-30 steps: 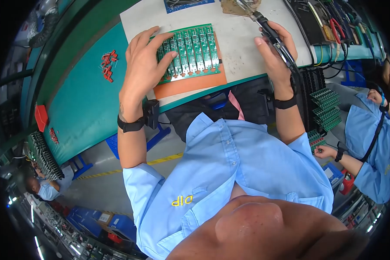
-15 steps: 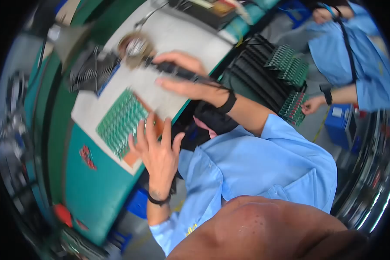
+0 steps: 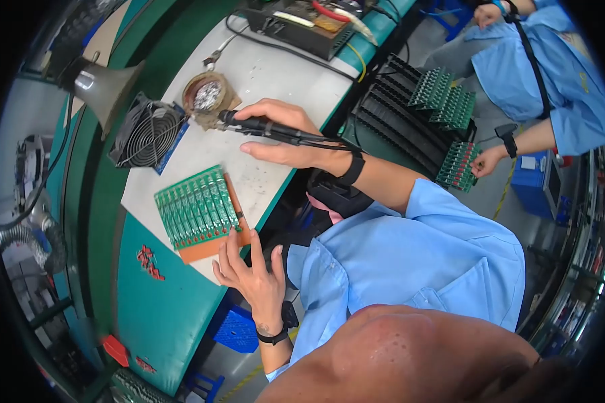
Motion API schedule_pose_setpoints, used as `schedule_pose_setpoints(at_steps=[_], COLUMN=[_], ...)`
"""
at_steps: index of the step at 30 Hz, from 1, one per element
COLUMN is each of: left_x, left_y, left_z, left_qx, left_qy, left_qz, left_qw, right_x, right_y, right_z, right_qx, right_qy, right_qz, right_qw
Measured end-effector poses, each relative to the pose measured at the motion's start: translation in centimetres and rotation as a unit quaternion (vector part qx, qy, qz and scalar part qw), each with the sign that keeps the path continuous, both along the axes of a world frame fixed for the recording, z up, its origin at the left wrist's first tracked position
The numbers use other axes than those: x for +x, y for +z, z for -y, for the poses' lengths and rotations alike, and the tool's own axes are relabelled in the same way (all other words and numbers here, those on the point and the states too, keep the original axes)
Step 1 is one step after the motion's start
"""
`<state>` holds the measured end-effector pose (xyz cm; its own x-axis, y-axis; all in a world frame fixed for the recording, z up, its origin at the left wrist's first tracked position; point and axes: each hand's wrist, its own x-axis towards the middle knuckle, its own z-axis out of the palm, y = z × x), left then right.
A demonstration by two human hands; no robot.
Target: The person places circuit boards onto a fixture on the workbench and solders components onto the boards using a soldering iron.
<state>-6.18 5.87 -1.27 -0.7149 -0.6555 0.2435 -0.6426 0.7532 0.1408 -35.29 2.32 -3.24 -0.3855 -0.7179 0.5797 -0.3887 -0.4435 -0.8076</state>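
My left hand (image 3: 257, 279) is open, its fingers stretched toward the lower right corner of a green circuit board panel (image 3: 198, 205). A fingertip appears to touch that corner. The panel has rows of shiny strips and red parts along its lower edge, and it lies on an orange-brown board (image 3: 212, 250). My right hand (image 3: 286, 134) is closed around a black soldering iron (image 3: 269, 127) with cables trailing back over the wrist. The iron's front end points at a round brown pot (image 3: 227, 91) holding silvery shreds (image 3: 207, 95); its tip cannot be made out.
A small fan (image 3: 148, 138) stands left of the pot, near a funnel-shaped hood (image 3: 104, 84). Red parts (image 3: 150, 262) lie on the green mat (image 3: 158, 309). A black box (image 3: 302, 30) sits at the back. Another person's hand (image 3: 487, 162) touches a circuit board (image 3: 458, 166) beside black racks (image 3: 393, 111).
The view has shifted and sharpened. My left hand has drawn back toward the board's near corner, and the panel appears slightly turned. My right hand still holds the iron near the pot.
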Motion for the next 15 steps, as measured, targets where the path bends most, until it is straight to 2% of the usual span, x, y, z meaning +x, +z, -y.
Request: schedule_pose_setpoints(at_steps=[4,6,9,11,15], left_x=[2.6,3.2,4.3,4.7,5.0], left_y=[-0.5,-0.2,-0.4,-0.7,-0.3], left_z=[-0.3,0.0,0.2,0.3,0.3], left_qx=[0.013,0.024,0.029,0.026,0.018], left_qy=[0.041,0.066,0.094,0.098,0.109], left_qz=[-0.002,0.007,0.007,-0.006,-0.01], left_qw=[0.999,0.997,0.995,0.995,0.994], right_x=[-0.4,-0.5,-0.2,-0.6,-0.6], right_y=[0.4,0.1,-0.7,-1.0,-1.3], right_z=[-0.6,-0.1,-0.2,-0.3,-0.3], right_qx=[0.049,0.016,0.048,0.075,0.047], right_qy=[0.016,-0.013,0.004,-0.028,-0.032], right_qz=[0.005,-0.059,-0.029,-0.029,0.002], right_qw=[0.999,0.998,0.998,0.996,0.998])
